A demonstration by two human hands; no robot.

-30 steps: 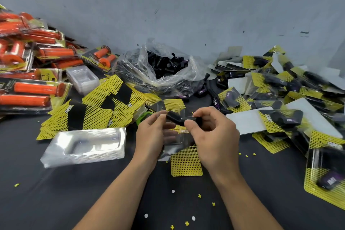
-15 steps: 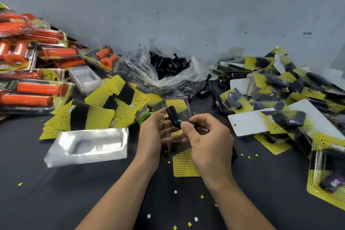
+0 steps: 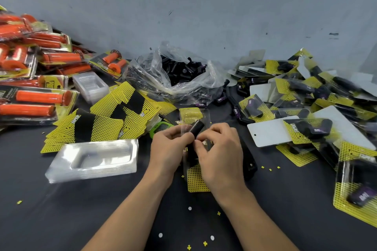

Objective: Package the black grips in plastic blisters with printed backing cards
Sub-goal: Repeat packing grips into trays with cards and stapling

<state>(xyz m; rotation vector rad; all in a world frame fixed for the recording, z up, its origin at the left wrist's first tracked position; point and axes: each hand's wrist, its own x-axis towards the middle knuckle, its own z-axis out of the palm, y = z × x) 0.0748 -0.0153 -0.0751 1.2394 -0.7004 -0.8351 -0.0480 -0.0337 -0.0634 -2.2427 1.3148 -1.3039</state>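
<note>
- Step in hand, as I judge it: seating one black grip [image 3: 196, 128] into a blister [image 3: 206, 116] that already has a yellow card [image 3: 196, 179] behind it.
- The right hand [image 3: 221, 155] has its grip pressed together, thumb and forefinger pinching the black grip at its middle.
- The left hand [image 3: 170, 145] has its fingers curled at the blister's left edge. It seems to pinch the plastic and steady the black grip, though exactly what it clasps is hard to tell.
- The black grip sits between the two sets of fingertips at centre. It is tilted, its far end poking out beyond them and its near end hidden by the thumbs.
- Next move, likely: push it down flat into the pocket, square with the card, without buckling the thin plastic.
- Supplies lie close — a stack of empty blisters [image 3: 91, 159] near left, loose cards [image 3: 98, 128] beyond it, and a bag [image 3: 183, 71] of black grips at the far side.
- Finished packs [image 3: 306, 128] are heaped on the right of the counter [image 3: 61, 220].
</note>
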